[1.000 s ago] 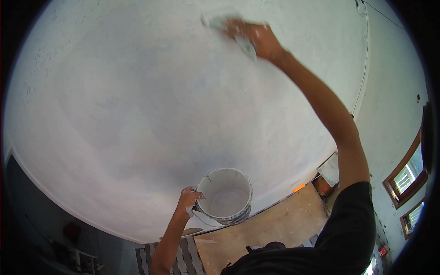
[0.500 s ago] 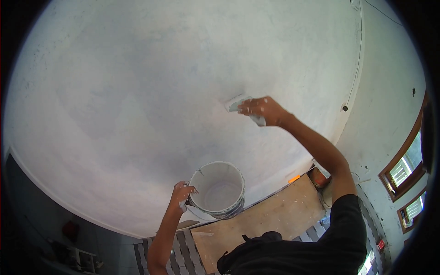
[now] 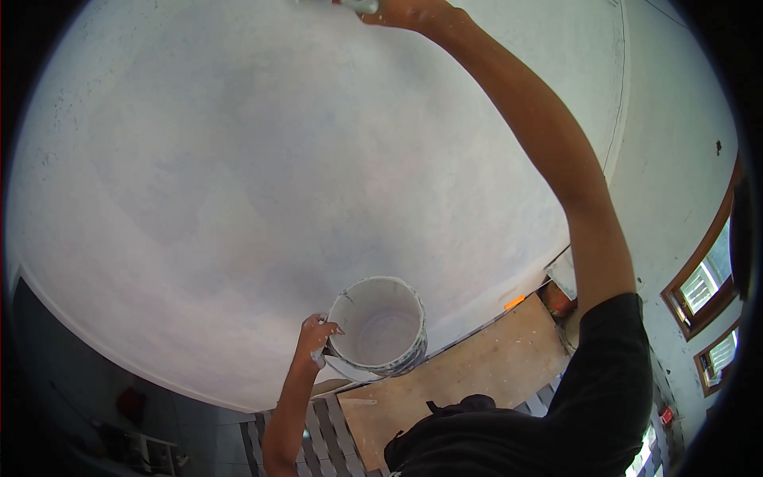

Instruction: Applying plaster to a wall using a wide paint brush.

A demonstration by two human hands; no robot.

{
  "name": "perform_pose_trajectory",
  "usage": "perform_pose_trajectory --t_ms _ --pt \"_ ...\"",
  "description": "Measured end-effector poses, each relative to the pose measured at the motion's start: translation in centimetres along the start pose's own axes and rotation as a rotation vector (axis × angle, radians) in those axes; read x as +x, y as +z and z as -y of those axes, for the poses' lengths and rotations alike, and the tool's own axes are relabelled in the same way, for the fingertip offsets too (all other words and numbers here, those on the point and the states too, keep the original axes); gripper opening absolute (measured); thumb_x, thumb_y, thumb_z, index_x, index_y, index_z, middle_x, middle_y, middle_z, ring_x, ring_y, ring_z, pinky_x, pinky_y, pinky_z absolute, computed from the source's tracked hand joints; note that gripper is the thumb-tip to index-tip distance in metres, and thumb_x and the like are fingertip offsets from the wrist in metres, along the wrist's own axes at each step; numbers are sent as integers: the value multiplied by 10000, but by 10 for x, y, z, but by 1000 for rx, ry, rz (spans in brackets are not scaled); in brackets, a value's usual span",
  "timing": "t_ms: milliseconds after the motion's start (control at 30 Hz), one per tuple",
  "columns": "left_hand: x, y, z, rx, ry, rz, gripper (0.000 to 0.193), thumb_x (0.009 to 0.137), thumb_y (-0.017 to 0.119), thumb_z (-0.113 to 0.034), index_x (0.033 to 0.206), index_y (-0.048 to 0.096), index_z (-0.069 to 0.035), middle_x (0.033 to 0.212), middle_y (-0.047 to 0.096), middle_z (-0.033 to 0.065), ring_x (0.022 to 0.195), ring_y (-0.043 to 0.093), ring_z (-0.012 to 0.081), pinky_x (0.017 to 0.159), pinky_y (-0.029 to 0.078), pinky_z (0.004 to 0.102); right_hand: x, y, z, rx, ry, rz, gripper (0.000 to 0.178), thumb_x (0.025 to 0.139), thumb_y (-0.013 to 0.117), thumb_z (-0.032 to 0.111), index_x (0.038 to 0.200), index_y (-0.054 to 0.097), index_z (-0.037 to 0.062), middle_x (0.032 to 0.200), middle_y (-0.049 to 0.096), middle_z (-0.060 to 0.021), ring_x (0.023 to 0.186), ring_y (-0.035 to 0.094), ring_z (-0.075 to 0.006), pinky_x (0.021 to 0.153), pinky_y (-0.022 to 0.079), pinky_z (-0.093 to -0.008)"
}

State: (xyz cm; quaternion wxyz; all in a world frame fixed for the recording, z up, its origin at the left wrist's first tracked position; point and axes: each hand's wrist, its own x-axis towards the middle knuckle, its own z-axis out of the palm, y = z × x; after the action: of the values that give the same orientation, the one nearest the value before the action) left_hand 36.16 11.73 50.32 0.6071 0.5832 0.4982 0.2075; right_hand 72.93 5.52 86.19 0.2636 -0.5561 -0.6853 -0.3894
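Observation:
My left hand [image 3: 315, 335] grips the rim of a white paint bucket [image 3: 350, 318], fingers hooked over its left side. The bucket is tilted so its pale inside shows, with smears of paint on the outer wall. Up at the top edge of the picture, my right hand [image 3: 405, 13] is closed around a flat paintbrush [image 3: 362, 5], of which only a pale part shows; the rest is cut off or hidden. Both hands carry white paint spots. In front of me spreads the whitish wall [image 3: 262, 175], patchy with greyer areas.
Below the bucket lies a brown board [image 3: 469, 358] over a striped floor covering [image 3: 318, 429]. An orange strip [image 3: 515, 302] sits by the wall's foot, beside a reddish-brown container [image 3: 559, 298]. Wood-framed windows [image 3: 699, 274] are at right; dark clutter stands at lower left.
My right hand has moved up and to the left along the wall with the paintbrush, and the arm is stretched out further. The left hand and bucket have hardly moved.

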Motion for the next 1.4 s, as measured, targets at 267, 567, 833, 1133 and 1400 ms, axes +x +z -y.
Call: perform_pose_trajectory --t_ms 267,567,833,1133,1400 --pt "9 -8 13 -19 34 -12 210 662 625 -15 852 562 47 705 598 118 554 595 219 489 497 331 -121 140 -8 -113 -226 -301 339 764 702 52 1096 692 122 1352 559 -71 1254 532 -236 1006 489 -355" --pt "-5 -3 8 -63 -15 -46 193 686 595 -21 865 566 47 719 608 128 588 620 236 519 522 338 -192 96 6 216 -164 162 333 780 649 76 1106 678 141 1323 582 -30 1242 537 -223 1047 465 -371" --pt "-3 -6 10 -22 4 -33 229 669 606 -23 879 557 55 717 599 125 587 603 228 522 507 345 -102 -6 -146 -132 -6 -506 219 865 696 148 1082 709 132 1096 705 -41 995 687 -200 861 559 -282" --pt "9 -16 30 -107 55 -36 263 661 615 -34 903 549 46 713 593 119 589 599 228 532 511 345 -100 0 -156 -8 -115 -158 217 886 677 153 1099 703 126 1077 711 -50 983 691 -216 907 537 -323" --pt "3 -10 20 -85 38 4 279 670 594 -29 932 545 55 747 609 140 629 627 247 550 533 364 -38 -43 -142 204 355 -184 183 808 719 130 967 721 40 972 729 -82 814 687 -189 802 555 -311"
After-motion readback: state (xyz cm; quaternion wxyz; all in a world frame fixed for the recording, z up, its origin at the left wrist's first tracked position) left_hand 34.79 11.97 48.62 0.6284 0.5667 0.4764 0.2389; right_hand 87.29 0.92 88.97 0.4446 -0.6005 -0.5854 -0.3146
